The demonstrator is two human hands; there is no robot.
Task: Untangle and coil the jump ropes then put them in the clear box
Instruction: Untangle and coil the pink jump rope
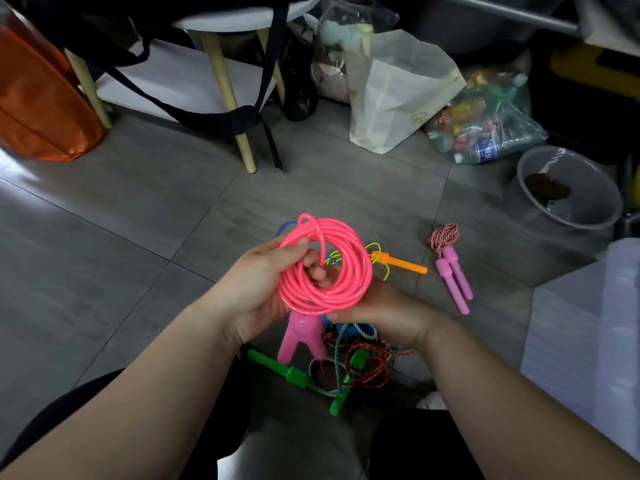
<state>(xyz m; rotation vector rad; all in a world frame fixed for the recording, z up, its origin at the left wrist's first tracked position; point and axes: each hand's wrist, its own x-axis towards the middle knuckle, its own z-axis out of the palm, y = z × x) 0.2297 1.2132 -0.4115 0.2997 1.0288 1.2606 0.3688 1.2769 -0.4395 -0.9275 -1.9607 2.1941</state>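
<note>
A bright pink jump rope (349,265) is wound into a round coil held above the floor. My left hand (256,289) grips the coil's left side, thumb on top. My right hand (384,311) holds the coil from below and behind. Two pink handles (301,337) hang under the coil. Beneath lies a tangle of a green-handled speckled rope (294,374) and a dark red cord (367,365). An orange handle (401,263) with yellow-green cord lies behind the coil. A coiled red-and-white rope with pink handles (453,271) rests on the floor to the right. The clear box (588,323) stands at the right edge.
Grey floor tiles (138,220) spread to the left. A white stool with wooden legs (228,84), an orange bag (38,98), a cream paper bag (394,88), a plastic bag of bottles (485,123) and a grey basin (571,188) line the back.
</note>
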